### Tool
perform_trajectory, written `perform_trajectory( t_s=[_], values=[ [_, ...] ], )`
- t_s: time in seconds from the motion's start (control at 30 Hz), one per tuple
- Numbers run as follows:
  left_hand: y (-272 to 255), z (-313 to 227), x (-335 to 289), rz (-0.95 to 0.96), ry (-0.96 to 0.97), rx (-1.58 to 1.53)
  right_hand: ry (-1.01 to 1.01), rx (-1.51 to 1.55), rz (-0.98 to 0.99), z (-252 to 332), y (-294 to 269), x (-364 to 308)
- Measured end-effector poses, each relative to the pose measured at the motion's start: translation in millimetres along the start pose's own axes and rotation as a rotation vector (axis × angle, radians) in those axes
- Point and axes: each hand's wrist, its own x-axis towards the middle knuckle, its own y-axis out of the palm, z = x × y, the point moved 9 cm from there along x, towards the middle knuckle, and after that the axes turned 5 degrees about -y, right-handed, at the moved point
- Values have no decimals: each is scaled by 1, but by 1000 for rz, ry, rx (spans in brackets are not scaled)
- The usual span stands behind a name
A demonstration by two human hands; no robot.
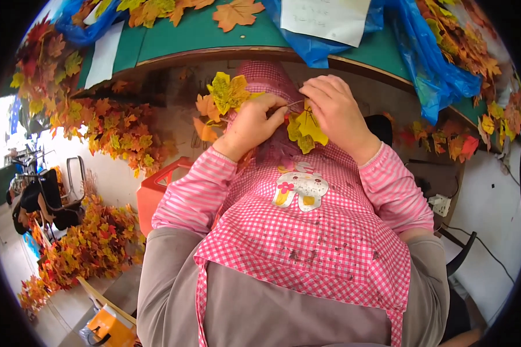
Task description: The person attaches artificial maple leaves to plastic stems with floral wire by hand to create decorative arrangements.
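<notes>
Over my lap, my left hand point(253, 122) is closed in a pinch on a thin pale stem point(296, 104). The stem runs across toward my right hand point(340, 113), whose fingers are bent together around its other end. A yellow artificial maple leaf point(308, 128) with green patches hangs under the right fingers, close to that stem. Beside my left hand are a yellow-green maple leaf point(228, 92) and an orange leaf point(208, 107); my hand hides where they join. Another orange leaf point(204, 130) lies by the left wrist.
A green-topped table point(197, 43) curves ahead, bearing an orange leaf point(237, 14), a paper sheet point(325, 20) and blue plastic bags point(431, 69). Leaf garlands point(116, 130) hang at the left; a leaf heap point(92, 246) covers the floor. A red plastic stool point(156, 188) stands by my left elbow.
</notes>
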Motion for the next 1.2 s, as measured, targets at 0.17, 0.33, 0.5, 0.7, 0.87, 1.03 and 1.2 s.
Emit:
perform_trajectory(
  t_s=[0.17, 0.33, 0.5, 0.7, 0.87, 1.03, 1.2],
  values=[
    [-26, 9, -11, 76, -103, -105, -33, -83, 296, -4, 37, -6],
    [-65, 31, -36, -189, -115, -372, -53, -63, 310, 0, 47, -10],
    [-61, 28, -61, -37, -124, -144, -50, -106, 389, -6, 62, -19],
    [-57, 66, -72, -74, -187, -125, 49, -1, 571, -23, 76, -39],
    [-60, 47, -78, -146, -78, 92, 161, 197, 835, -34, 97, -71],
    [-64, 40, -68, -100, -241, 182, 396, 589, 371, -43, 69, -47],
    [-81, -2, -59, -373, -54, 459, 558, 734, 220, -44, 58, -30]
  ],
)
